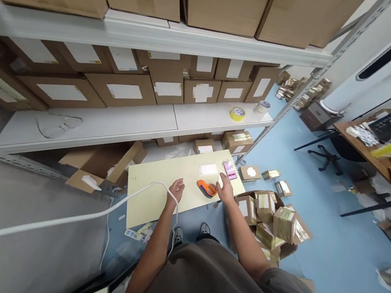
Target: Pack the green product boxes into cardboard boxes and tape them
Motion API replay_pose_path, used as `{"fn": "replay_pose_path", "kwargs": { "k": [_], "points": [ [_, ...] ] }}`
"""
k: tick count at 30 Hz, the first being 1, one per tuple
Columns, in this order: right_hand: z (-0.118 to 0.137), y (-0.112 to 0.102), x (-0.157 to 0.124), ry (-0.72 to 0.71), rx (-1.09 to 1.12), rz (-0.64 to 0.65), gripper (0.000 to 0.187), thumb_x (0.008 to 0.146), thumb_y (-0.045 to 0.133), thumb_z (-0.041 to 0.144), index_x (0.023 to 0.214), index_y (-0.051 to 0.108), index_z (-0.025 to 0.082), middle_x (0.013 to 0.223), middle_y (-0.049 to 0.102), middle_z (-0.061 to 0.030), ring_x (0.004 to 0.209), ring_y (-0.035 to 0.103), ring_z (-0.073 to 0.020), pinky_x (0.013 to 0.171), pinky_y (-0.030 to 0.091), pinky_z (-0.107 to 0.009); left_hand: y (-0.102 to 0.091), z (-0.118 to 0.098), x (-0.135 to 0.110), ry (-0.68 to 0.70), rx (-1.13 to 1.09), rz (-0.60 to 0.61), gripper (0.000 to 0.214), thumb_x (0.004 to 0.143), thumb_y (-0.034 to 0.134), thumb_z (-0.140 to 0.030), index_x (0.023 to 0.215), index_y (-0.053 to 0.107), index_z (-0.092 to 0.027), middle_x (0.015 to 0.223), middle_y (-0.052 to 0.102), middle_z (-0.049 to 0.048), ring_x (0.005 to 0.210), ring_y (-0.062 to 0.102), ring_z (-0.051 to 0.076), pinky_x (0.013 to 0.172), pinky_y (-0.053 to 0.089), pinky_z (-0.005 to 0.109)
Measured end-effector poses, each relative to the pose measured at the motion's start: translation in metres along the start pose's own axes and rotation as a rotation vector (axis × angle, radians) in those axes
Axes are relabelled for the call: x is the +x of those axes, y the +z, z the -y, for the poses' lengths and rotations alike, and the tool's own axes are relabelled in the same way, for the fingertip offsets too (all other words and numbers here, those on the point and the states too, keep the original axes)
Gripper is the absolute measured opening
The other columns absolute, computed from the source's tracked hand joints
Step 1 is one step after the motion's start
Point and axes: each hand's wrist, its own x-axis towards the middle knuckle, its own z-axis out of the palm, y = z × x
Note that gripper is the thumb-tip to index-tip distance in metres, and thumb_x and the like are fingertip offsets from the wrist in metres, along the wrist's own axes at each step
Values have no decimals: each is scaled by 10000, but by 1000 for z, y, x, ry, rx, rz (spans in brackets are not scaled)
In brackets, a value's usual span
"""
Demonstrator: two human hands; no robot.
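Near the middle of the frame, the orange-and-grey handheld tool lies on the cream tabletop between the hands, its long axis slanting from upper left to lower right. The right hand is nearer, though contact is unclear; the left hand is well apart from it. Both hands look empty, fingers loosely spread. Counted: one tool, one white paper slip, one pink-screened phone, two tape rolls on the shelf above.

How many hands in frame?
2: the left hand over the pale yellow tabletop, the right hand beside the orange-and-blue tool. No others visible.
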Motion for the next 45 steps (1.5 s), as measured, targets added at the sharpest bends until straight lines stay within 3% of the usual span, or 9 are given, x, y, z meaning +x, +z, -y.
{"fn": "replay_pose_path", "kwargs": {
  "k": [8,12,16,19,23,29,34,39,45],
  "points": [
    [-45,56,20,225,-146,421,199,915,677,226,1072,783,164,1135,797,-161,1076,742,-297,949,580,-360,22,41,-36,-189,21,67,389,776,772,-452,1057,803,-184,983,846,115,873,814,258,902,647,429],
    [-66,94,8,291,-218,678,269,910,758,247,1163,772,158,1170,798,-171,1170,727,-319,980,550,-362,32,61,-57,-239,59,-6,372,786,738,-461,1039,795,-195,953,838,95,843,808,251,897,646,427],
    [-72,118,-3,391,-293,682,483,928,719,223,1401,693,127,1370,741,-256,1303,702,-367,1078,542,-434,42,70,-75,-283,65,-3,336,796,720,-434,1022,794,-197,916,833,80,818,797,237,905,645,424],
    [-70,120,-1,347,-155,607,507,928,698,237,1420,673,117,1296,766,-261,1251,735,-375,1089,556,-469,48,65,-76,-298,52,-12,309,789,740,-424,998,789,-202,889,828,70,798,787,229,897,645,429],
    [-62,91,19,189,11,536,451,916,726,272,1344,698,132,1276,782,-218,1192,762,-370,1044,596,-470,51,40,-56,-219,2,-31,349,786,778,-459,1007,786,-190,907,827,82,791,785,223,904,640,440],
    [-16,-5,69,-165,135,543,481,938,741,370,1385,704,195,1600,648,-152,1397,670,-372,1144,566,-503,46,-48,-8,47,-39,-173,446,885,750,-538,1155,804,-187,1115,850,140,1062,800,261,1043,610,463],
    [45,-64,92,-329,211,501,534,967,750,594,1374,741,247,1550,696,-139,1426,663,-374,1184,535,-514,30,-134,0,239,-99,32,476,902,798,-557,1221,838,-206,1308,824,159,1264,754,317,1130,579,479],
    [92,-82,98,-494,243,482,469,954,767,672,1142,807,245,1147,832,-111,1120,774,-342,987,616,-446,0,-184,-15,357,-61,300,440,863,841,-601,1011,883,-189,1124,857,139,1062,783,313,981,630,441],
    [135,-79,94,-546,234,451,527,955,730,749,895,749,226,869,756,-78,862,714,-285,852,607,-404,-40,-208,-26,418,-46,295,455,845,836,-646,893,861,-195,984,853,102,975,770,276,932,627,388]
  ]
}}
